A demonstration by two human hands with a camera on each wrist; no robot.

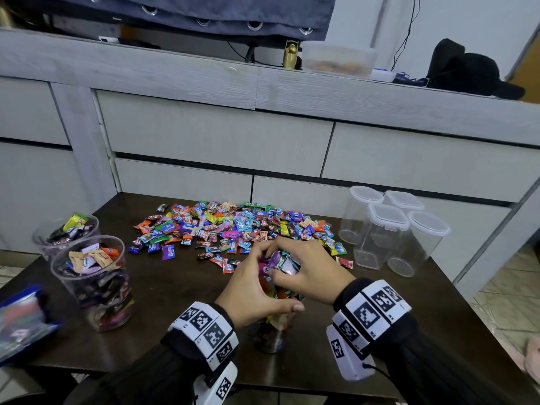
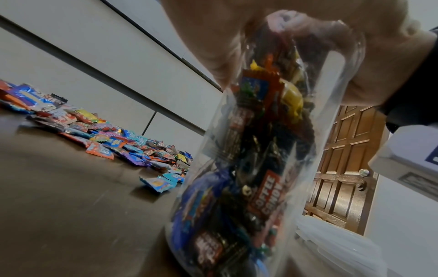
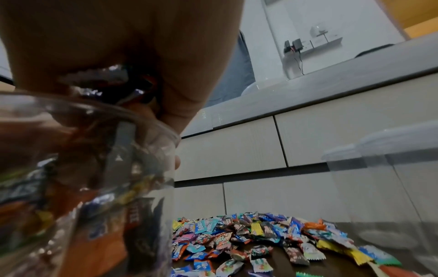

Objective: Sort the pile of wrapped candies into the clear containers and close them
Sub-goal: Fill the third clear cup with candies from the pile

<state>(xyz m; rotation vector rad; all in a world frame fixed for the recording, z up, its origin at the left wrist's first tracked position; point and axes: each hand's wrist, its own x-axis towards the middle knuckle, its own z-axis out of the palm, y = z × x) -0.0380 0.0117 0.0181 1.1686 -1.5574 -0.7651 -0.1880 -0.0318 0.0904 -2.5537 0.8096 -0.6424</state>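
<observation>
A clear round container (image 1: pixel 270 336) packed with wrapped candies stands at the table's front middle; it also fills the left wrist view (image 2: pixel 255 168). My left hand (image 1: pixel 257 290) curls round its rim, thumb across the near side. My right hand (image 1: pixel 306 268) pinches a bunch of purple and pink candies (image 1: pixel 279 264) right over the container's mouth, and the silver wrapper ends (image 3: pixel 106 76) show between its fingers. The big pile of loose candies (image 1: pixel 233 229) lies just beyond both hands.
Two open containers (image 1: pixel 93 282) (image 1: pixel 65 232) full of candies stand at the left. Several empty lidded containers (image 1: pixel 388 229) cluster at the right rear. A blue bag (image 1: pixel 20 320) lies at the left edge. Grey drawers rise behind the dark table (image 1: pixel 175 331).
</observation>
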